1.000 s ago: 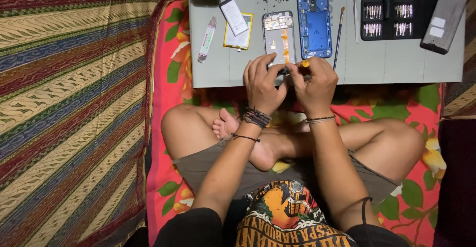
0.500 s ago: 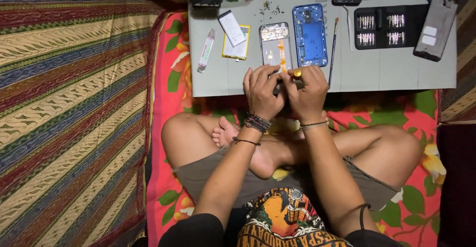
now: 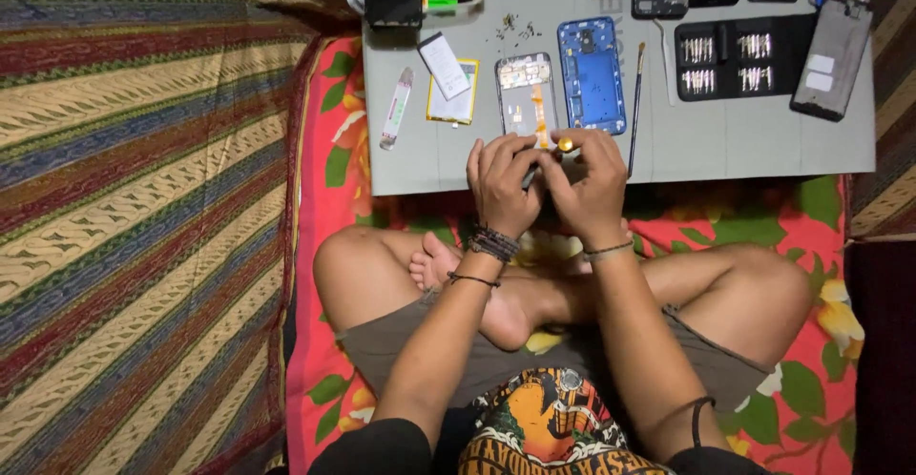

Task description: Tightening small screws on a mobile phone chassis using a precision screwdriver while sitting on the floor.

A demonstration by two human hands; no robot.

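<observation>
A person sits cross-legged on a red flowered mat [image 3: 329,151] and works at the near edge of a low grey bench [image 3: 744,141].

Both hands meet in front of the opened phone frame [image 3: 526,96], the silver one with an orange strip running up its middle. The left hand [image 3: 503,184] is curled shut around something thin and dark. It is too hidden to tell just what it is. The right hand [image 3: 590,184] pinches a small tool with a yellow tip [image 3: 565,143] between thumb and finger. The two hands touch each other.

The yellow tip sits just at the near end of the phone frame. The frame's long side runs straight away from the person, so it lies just past the fingertips, a little toward the left hand. Both hands are about as close to it, though the right hand carries the tip that is next to it.

Beside the frame, on its right, lies a blue phone back [image 3: 591,74], and past that a thin brush [image 3: 635,103]. Further right is a black tray of screwdriver bits [image 3: 739,55] and a dark phone screen [image 3: 828,55]. On the left of the frame lies a yellow-edged battery [image 3: 453,103] with a white card on it, then a small white tube [image 3: 396,108]. Tiny screws [image 3: 515,29] lie scattered beyond the frame.
</observation>
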